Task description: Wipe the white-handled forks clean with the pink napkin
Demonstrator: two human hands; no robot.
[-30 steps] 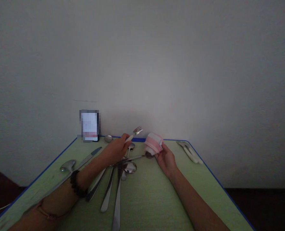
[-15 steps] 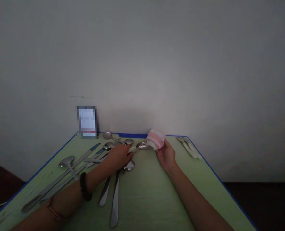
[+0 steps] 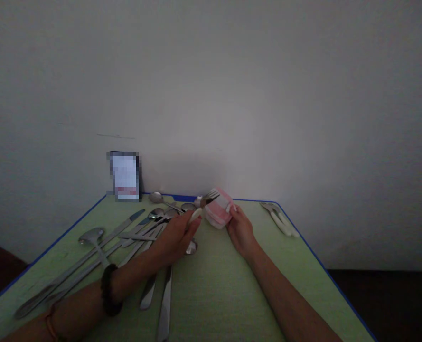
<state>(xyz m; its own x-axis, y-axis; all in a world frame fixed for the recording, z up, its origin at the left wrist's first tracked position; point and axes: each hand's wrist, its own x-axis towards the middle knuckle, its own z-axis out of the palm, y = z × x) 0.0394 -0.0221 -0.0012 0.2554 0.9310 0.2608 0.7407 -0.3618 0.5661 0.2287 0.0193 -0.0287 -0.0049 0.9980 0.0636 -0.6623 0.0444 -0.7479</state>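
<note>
My left hand point(image 3: 177, 235) is closed around the pale handle of a fork point(image 3: 211, 196), whose tines point up and to the right. The tines lie in front of a pink and white striped cloth point(image 3: 220, 209). My right hand point(image 3: 241, 230) pinches that cloth by its right side. Beneath and around my left hand lie several metal spoons and knives, among them a spoon point(image 3: 156, 197) at the back edge. My left hand partly covers this pile.
Two pale-handled forks point(image 3: 280, 221) lie at the back right of the green table point(image 3: 225, 285). A ladle point(image 3: 93, 236) and long knives point(image 3: 71, 268) are spread over the left side. A blurred-out screen point(image 3: 125, 175) stands upright at the back left, against the wall point(image 3: 211, 95).
The fork has tilted upward, its tines now showing in front of the cloth instead of at its left edge. My right hand and the cloth have shifted slightly left.
</note>
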